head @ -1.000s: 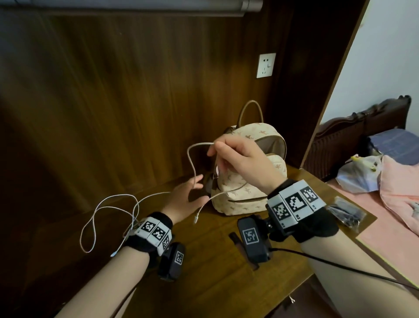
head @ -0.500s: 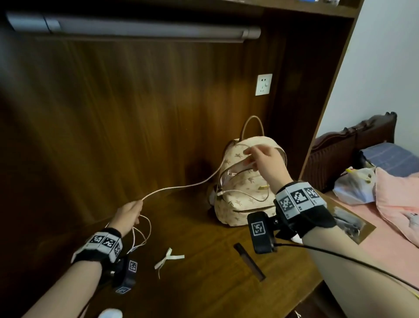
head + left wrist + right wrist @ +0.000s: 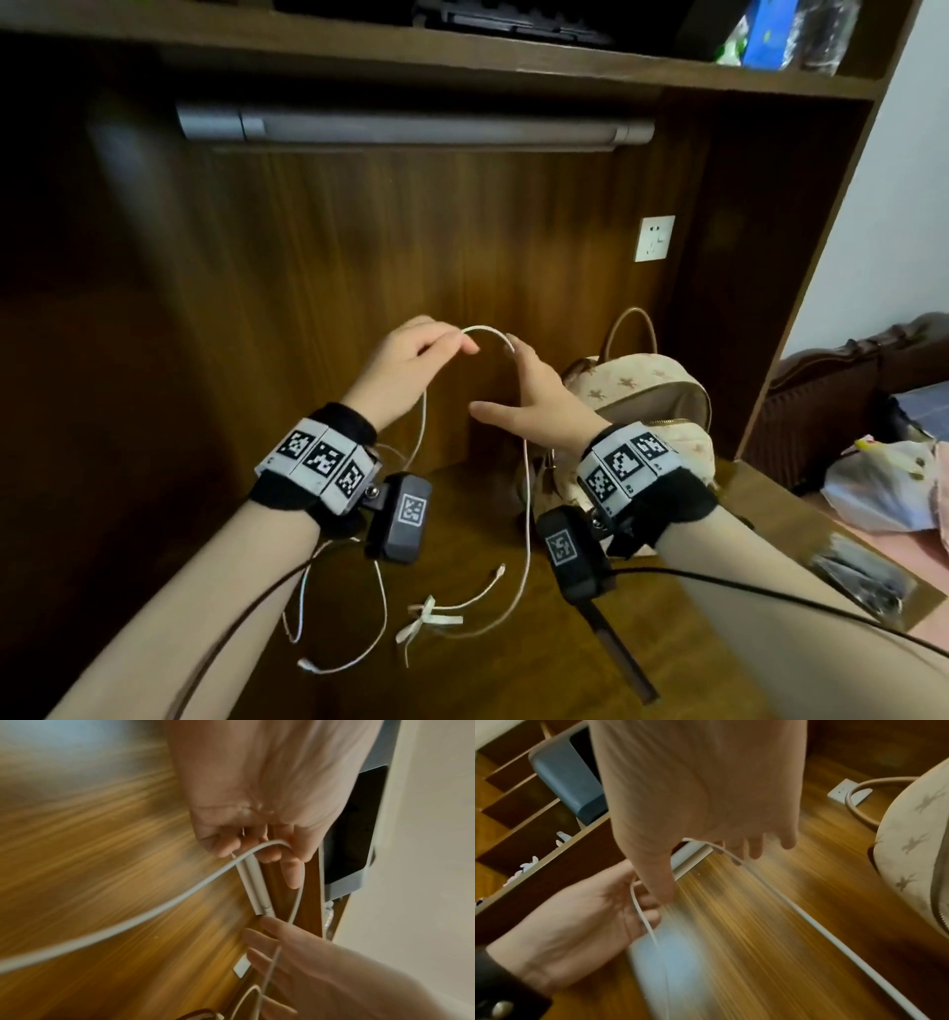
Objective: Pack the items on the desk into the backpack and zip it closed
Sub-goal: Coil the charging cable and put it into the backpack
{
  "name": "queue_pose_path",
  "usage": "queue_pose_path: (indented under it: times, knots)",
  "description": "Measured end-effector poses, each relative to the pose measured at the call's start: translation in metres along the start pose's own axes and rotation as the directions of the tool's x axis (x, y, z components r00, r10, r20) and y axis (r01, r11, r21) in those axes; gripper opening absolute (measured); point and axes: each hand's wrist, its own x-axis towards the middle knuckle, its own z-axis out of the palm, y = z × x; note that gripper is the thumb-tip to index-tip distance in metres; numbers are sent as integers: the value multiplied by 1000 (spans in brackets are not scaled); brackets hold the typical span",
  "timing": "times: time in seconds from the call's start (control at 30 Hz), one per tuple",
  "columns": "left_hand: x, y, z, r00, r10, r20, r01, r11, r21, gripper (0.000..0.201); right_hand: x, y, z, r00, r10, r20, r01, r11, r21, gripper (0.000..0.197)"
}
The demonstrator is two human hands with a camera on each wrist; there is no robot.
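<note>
White charging cable (image 3: 485, 331): raised above the surface (image 3: 462, 668), arched between both hands; two strands hanging down, loose ends and one connector trailing on the wood in slack loops. Small white twist tie (image 3: 426, 616) lying among the loops.

Left hand (image 3: 411, 360): fingers curled, pinching the top of the arch. Left wrist view: folded strands gathered under the fingertips (image 3: 267, 856).

Right hand (image 3: 534, 395): fingers straight and spread, cable draped over the fingertips, thumb out, no closed grip. Right wrist view: cable crossing beneath the fingers (image 3: 754, 850).

Backpack (image 3: 662, 406): cream, patterned, upright at the back right of the surface, main compartment unzipped and gaping, just beside the right hand.

Step in hand, by judgement: coiling the cable for packing. Best done with even loops laid into the left pinch, right hand used as a former, trailing ends drawn up before they snag. Twist tie within reach for binding the coil. Coil best kept compact enough to pass the backpack mouth.

Also present: dark slim bar (image 3: 621, 652) at the near edge of the surface; wall socket (image 3: 655, 239) on the back panel; grey tube lamp (image 3: 411, 126) under the shelf; bed with bags at far right.
</note>
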Motion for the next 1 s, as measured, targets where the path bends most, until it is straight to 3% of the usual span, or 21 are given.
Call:
queue_pose_path:
  times: [0.1, 0.2, 0.27, 0.33, 0.4, 0.57, 0.67, 0.8, 1.0]
  knots:
    - [8, 25, -6, 999, 52, 3, -52, 999, 9, 25, 5, -3, 0, 998, -48, 48, 36, 973, 229, 85]
    - [14, 40, -13, 996, 83, -38, -85, 995, -45, 24, 4, -5, -5, 993, -13, 119, -33, 924, 381, 76]
    - [19, 46, -18, 991, 106, -82, -112, 991, -68, 22, 2, -5, -8, 979, -13, 202, -79, 893, 444, 58]
    - [22, 52, -21, 985, 143, -93, -149, 987, -66, 21, 0, -10, -9, 960, -5, 281, -135, 869, 476, 28]
    - [22, 55, -22, 980, 180, -88, -184, 982, -38, 21, -2, -13, -8, 963, 18, 270, -163, 837, 522, 25]
    - [17, 41, -32, 975, 161, -155, -154, 986, 58, 22, -1, 4, -22, 991, 130, -6, -102, 806, 582, 36]
    - [11, 27, -43, 992, 81, -94, -67, 987, 147, 15, -5, 29, -46, 955, 220, -197, -105, 876, 471, 35]
    - [2, 6, -35, 998, -45, 43, 21, 890, 455, 13, -13, 36, -70, 917, 170, -361, -67, 957, 282, 35]
    - [-14, -33, -36, 960, -265, 87, 173, 811, 559, 14, -9, 42, -97, 817, 262, -513, -68, 929, 365, 27]
